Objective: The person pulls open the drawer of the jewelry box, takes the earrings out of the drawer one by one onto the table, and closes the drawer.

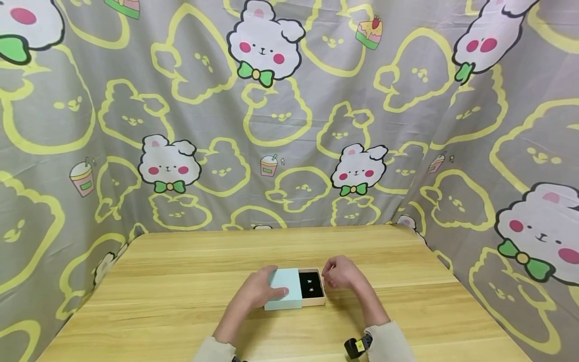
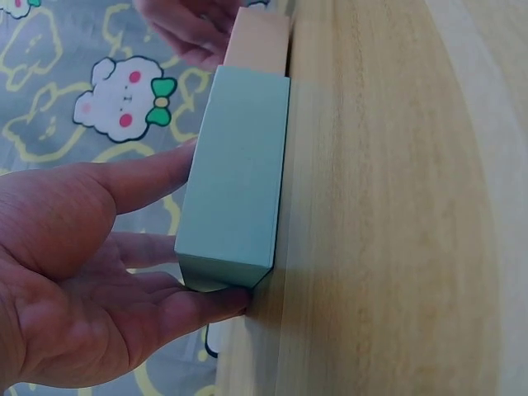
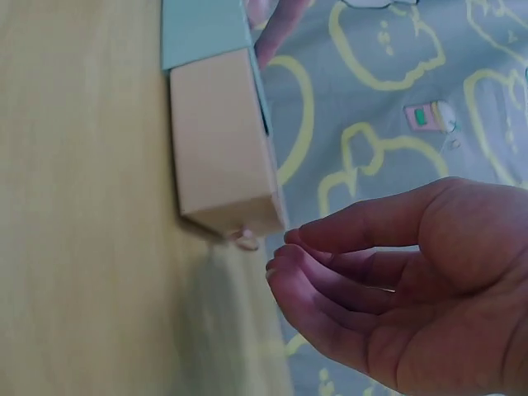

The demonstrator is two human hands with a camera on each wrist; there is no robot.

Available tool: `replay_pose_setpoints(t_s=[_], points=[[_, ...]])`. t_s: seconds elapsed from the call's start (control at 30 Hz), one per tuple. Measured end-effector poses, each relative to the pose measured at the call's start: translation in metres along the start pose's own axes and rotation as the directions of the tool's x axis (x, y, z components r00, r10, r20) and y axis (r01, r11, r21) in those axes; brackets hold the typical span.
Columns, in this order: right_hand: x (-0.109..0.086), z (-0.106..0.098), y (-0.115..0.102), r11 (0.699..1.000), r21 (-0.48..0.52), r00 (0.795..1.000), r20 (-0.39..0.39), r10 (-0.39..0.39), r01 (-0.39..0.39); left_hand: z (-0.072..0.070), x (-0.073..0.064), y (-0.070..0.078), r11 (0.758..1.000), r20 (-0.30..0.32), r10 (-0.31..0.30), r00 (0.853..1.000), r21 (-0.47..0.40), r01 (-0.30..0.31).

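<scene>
A small slide-out jewelry box lies on the table, its light blue sleeve (image 1: 287,289) to the left and its peach drawer (image 1: 312,301) pulled partly out to the right. On the drawer's black insert (image 1: 305,289) sit two small silvery star-shaped pieces, like earrings. My left hand (image 1: 260,289) grips the sleeve; its thumb lies over the top, and the left wrist view shows other fingers around the end. My right hand (image 1: 341,272) is just beyond the drawer's front, fingers loosely bent, holding nothing visible. Near its fingertips, a small pull loop (image 3: 246,240) hangs from the drawer front.
The wooden table (image 1: 203,256) extends around the box on all sides. A grey curtain (image 1: 289,201) with yellow outlines and white bunny faces hangs behind and along both sides. A black strap device (image 1: 357,347) sits on my right wrist by the sleeve cuff.
</scene>
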State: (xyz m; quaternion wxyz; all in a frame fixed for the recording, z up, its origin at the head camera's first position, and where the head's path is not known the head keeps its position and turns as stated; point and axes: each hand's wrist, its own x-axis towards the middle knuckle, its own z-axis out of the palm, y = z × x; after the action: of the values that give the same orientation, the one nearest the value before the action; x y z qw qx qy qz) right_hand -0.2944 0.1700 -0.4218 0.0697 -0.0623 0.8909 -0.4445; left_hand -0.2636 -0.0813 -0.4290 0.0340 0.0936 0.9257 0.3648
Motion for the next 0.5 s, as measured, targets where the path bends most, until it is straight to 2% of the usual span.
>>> replay_pose_setpoints(t_s=[0.2, 0.5], points=[[-0.004, 0.005, -0.015, 0.996, -0.054, 0.997, -0.041, -0.068, 0.066, 0.000, 0.001, -0.001, 1.000, 0.003, 0.001, 1.000, 0.002, -0.001], [-0.005, 0.024, -0.025, 0.981, -0.143, 0.991, -0.010, -0.133, 0.130, 0.000, 0.003, -0.003, 1.000, 0.014, -0.008, 1.000, -0.007, 0.008]])
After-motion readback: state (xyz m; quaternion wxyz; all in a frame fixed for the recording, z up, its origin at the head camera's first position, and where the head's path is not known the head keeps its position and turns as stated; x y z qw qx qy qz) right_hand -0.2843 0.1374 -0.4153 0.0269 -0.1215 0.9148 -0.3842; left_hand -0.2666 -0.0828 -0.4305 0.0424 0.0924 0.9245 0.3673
